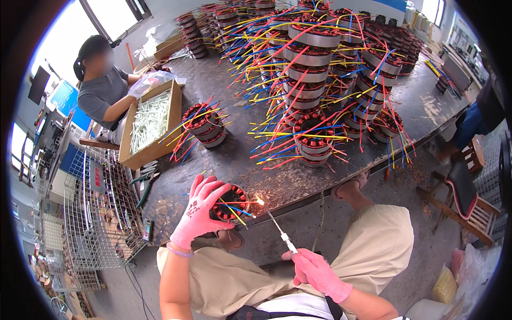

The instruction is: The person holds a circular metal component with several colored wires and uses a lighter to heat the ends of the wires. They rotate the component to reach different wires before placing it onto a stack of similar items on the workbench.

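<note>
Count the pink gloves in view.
2. The left hand wears one and grips a wound stator at the table edge; the right hand wears the other and holds a long lighter.

Daylight pours in from windows [114,13] at the upper left and upper right, leaving the room bright and evenly lit. The counter [426,106] shows a dull sheen, with soft shadows beneath it. A small flame [260,201] glows orange. Straight edges bow toward the black round rim. Far stacks look slightly soft, perhaps from distance.
</note>
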`<state>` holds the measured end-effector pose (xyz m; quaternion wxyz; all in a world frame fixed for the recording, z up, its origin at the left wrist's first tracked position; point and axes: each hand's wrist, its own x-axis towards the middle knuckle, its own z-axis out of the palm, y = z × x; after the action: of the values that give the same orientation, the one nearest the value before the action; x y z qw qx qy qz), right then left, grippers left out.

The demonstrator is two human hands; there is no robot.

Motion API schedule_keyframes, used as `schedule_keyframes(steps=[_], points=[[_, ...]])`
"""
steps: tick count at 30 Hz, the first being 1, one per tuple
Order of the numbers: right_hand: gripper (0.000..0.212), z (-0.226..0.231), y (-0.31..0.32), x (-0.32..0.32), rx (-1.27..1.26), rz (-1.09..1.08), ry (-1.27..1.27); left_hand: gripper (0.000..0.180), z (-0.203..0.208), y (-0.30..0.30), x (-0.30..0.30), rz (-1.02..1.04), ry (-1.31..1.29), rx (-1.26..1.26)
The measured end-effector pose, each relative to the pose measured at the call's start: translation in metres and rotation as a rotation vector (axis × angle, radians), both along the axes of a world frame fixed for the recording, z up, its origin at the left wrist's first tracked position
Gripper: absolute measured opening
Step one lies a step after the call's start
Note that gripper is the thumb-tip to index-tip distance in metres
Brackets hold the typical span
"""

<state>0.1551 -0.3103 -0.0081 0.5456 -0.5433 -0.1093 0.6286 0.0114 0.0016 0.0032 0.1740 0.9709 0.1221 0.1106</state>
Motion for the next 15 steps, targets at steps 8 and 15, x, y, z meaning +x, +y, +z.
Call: schedule_keyframes(steps=[8,15], points=[[0.035,-0.0012,-0.0001,0.0003,-0.006,-0.006,0.027,0.098,-0.0006,-0.0004,0.0002,0.001,-0.003,0.005],[0.035,-0.0016,0.0014,0.0008,0.004,0.024,-0.018,0.099,-0.0009,0.0012,-0.0012,-0.001,0.0,0.003]])
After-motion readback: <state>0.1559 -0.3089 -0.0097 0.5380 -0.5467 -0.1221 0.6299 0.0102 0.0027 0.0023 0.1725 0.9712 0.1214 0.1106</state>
